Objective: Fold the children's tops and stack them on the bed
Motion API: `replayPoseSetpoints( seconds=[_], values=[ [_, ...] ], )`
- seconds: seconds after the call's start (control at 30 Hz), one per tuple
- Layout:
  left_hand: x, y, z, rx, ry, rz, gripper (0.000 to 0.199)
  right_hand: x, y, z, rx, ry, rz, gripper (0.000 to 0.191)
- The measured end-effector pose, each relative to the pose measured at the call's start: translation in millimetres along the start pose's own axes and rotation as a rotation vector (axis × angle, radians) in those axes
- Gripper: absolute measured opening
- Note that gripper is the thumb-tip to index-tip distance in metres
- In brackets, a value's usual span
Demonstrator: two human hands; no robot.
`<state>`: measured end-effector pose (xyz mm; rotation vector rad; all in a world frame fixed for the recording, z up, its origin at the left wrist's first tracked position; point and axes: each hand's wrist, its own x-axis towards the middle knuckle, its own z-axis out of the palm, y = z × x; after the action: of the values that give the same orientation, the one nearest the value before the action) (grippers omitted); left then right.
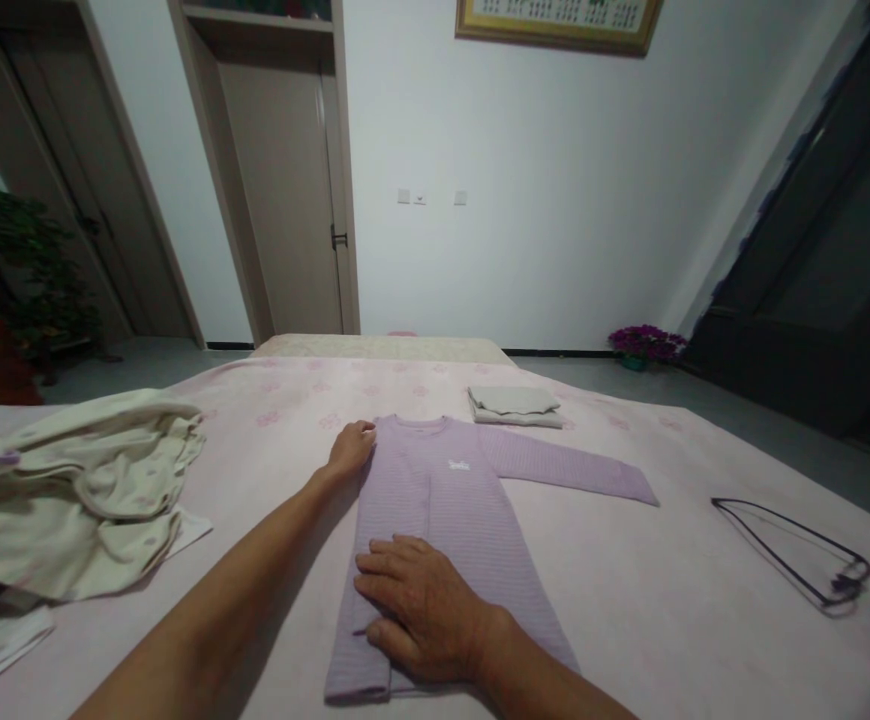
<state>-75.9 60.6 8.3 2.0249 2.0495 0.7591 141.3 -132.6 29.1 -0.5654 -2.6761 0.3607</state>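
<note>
A lilac striped long-sleeved shirt [472, 520] with a small white print on the chest lies flat in front of me. Its right-hand sleeve stretches out to the side, while the left-hand side is folded inward over the body. At the left shoulder edge, my left hand [351, 450] has its fingers bent and closed on the fabric. My right hand [424, 605] rests palm down across the lower front, fingers spread out flat, and covers part of the folded layer.
Behind the shirt lies a folded grey cloth [514, 403]. Crumpled cream garments [82, 500] are heaped at the left. A black clothes hanger [795, 530] lies at the right. All sit on a pink patterned sheet [645, 590]. Potted purple flowers [645, 343] stand on the floor beyond.
</note>
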Motion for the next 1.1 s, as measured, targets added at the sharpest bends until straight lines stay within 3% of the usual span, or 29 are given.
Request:
replayPoseSetpoints(
  seconds=[0.23,0.37,0.5,0.6,0.67,0.73,0.87,1.0,1.1],
  values=[
    [-60,35,14.9,0.058,-0.068,0.287,0.052,2,0,-2,-0.028,0.016,-0.024,0.036],
    [-88,42,23.2,0.221,-0.133,0.309,0.063,4,1,0,-0.006,0.068,0.023,0.027],
    [-92,44,20.1,0.298,-0.157,0.306,0.065,4,20,-19,0.071,0.235,0.347,0.038],
    [-91,45,18.6,0.320,-0.164,0.321,0.066,-7,60,-47,0.141,0.436,0.597,0.035],
    [-91,45,19.4,0.325,-0.159,0.317,0.066,-25,95,-67,0.135,0.500,0.741,0.033],
    [-91,45,21.0,0.326,-0.147,0.314,0.065,-52,131,-88,-0.055,0.486,0.994,0.034],
    [-91,43,24.2,0.313,-0.125,0.320,0.065,-119,181,-121,-0.237,0.514,1.305,0.047],
    [-91,42,25.4,0.293,-0.112,0.320,0.066,-173,201,-139,-0.336,0.521,1.583,0.052],
    [-91,41,25.7,0.277,-0.101,0.315,0.064,-193,212,-146,-0.342,0.521,1.718,0.048]
  ],
)
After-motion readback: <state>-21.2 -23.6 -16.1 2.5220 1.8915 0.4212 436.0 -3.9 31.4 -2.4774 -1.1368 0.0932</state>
